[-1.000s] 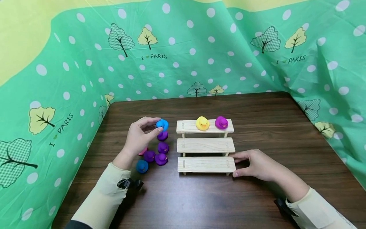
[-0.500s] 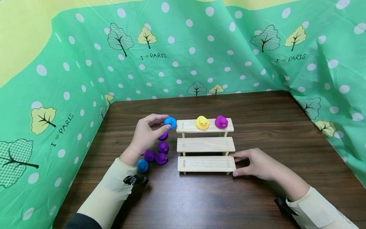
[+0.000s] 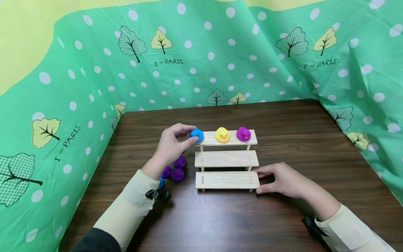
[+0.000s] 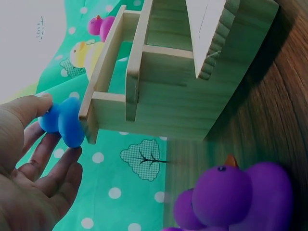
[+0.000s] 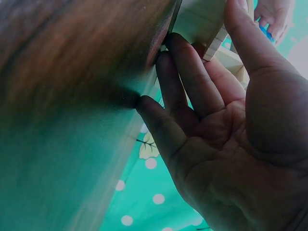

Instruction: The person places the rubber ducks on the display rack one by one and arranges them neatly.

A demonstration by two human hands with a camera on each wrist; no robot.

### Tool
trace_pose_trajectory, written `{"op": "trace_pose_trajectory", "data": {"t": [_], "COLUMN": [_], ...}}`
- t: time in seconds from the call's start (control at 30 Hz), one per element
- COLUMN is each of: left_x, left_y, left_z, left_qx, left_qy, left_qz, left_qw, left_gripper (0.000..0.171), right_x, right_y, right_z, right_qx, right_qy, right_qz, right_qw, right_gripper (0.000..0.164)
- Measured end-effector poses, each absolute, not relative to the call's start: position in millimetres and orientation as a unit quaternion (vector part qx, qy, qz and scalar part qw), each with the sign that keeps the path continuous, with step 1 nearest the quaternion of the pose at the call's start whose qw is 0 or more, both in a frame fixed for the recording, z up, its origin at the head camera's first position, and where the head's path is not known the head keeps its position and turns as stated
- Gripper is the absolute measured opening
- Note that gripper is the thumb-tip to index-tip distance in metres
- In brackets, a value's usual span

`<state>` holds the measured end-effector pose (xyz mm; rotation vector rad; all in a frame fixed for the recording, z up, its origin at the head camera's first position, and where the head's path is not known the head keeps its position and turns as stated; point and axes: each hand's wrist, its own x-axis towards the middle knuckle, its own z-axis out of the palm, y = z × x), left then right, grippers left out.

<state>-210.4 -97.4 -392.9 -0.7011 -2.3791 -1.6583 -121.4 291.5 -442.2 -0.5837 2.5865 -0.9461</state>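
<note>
Blue toy duck is pinched in the left hand, thumb on one side and fingertips on the other, the gap between them just the duck's own width; it is at the left end of the top step of a three-tier wooden stand, though whether it touches the wood cannot be told; along that same step a yellow toy duck sits upright near the middle, and a magenta toy duck upright near the right end.

The right hand holds the right end of the lowest step, thumb at the front corner and fingers behind, parted by about the step's depth; in the right wrist view its outer fingers reach down to the dark wood-grain table.

Left of the stand, near the left forearm, three purple toy ducks cluster on the table; a second blue toy duck shows just a sliver past the cream sleeve; behind everything hangs a green polka-dot cloth, printed with trees and "PARIS".
</note>
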Motion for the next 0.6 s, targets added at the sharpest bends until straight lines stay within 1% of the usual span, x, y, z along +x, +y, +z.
{"op": "trace_pose_trajectory", "data": {"t": [0.37, 0.6], "left_x": [-214.2, -216.2], "left_y": [-79.0, -74.7], "left_z": [-394.6, -396.4], "left_qx": [-0.259, -0.258], "left_qy": [-0.786, -0.789], "left_qz": [-0.556, -0.553], "left_qw": [0.076, 0.076], "left_gripper": [0.031, 0.031], "right_x": [-121.8, -121.6], "right_y": [291.6, 291.4], "right_z": [-440.6, -440.7], "right_qx": [-0.207, -0.208], "right_qy": [0.909, 0.909], "right_qz": [-0.324, -0.327], "right_qw": [0.16, 0.156], "right_gripper": [0.065, 0.063]}}
